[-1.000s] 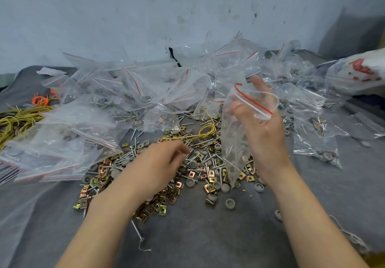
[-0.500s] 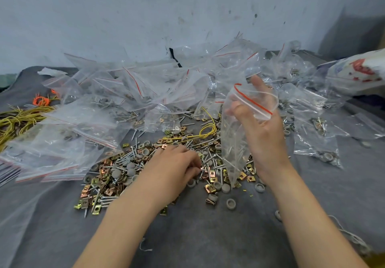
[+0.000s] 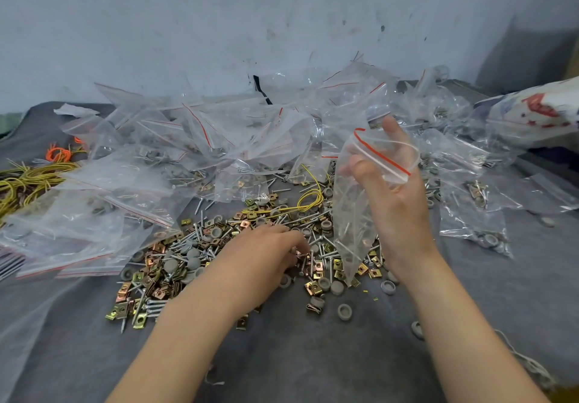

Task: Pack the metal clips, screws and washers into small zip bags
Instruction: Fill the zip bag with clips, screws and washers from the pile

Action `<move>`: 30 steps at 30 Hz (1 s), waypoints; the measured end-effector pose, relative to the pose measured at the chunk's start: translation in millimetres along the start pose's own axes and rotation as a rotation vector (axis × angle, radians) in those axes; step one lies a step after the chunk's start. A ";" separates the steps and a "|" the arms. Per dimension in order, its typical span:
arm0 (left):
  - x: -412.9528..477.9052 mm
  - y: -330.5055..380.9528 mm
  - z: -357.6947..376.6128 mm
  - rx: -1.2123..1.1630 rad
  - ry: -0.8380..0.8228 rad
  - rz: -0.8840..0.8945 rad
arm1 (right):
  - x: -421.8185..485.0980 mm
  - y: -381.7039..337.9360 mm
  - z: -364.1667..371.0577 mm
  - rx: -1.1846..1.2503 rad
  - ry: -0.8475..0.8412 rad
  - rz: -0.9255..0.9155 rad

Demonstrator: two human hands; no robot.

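We read no legible writing. Right hand (image 3: 393, 202) grips zip bag (image 3: 357, 214) by mouth, screws inside. Left hand (image 3: 266, 255) curled, palm down on parts pile (image 3: 175, 265); hold unclear. Filled bags (image 3: 194, 139) behind.

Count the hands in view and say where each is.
2. The left hand reaches down into the loose pile of clips and screws. The right hand holds an open zip bag upright above it.

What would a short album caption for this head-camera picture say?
Right hand holds a zip bag open while left hand picks through loose hardware.
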State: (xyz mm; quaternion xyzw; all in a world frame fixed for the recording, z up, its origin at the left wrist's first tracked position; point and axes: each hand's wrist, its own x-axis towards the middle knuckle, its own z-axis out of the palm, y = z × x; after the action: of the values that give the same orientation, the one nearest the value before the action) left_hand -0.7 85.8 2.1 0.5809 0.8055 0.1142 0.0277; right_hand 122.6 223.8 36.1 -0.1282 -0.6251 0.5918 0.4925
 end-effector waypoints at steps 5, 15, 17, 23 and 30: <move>-4.4 -17.0 -16.3 -0.479 0.201 -0.102 | 0.0 -8.2 2.8 -0.028 -0.023 -0.008; -0.5 -16.5 -23.2 -1.031 0.352 -0.172 | 2.6 -8.2 -1.1 -0.076 -0.024 0.013; -0.7 -15.8 -23.2 -1.053 0.353 -0.174 | 5.4 -9.4 -4.4 -0.074 -0.011 0.017; -4.1 -14.9 -18.4 -1.098 0.317 -0.184 | 4.3 -8.8 -8.7 -0.106 -0.010 0.028; 1.7 -10.7 -13.3 -1.300 0.395 -0.267 | 1.7 -10.2 -9.4 -0.068 -0.008 0.040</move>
State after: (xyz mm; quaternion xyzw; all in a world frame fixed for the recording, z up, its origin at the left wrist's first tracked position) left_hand -13.6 82.1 12.9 0.3107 0.6281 0.6729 0.2370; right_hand 133.4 228.1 44.0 -0.1551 -0.6442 0.5805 0.4733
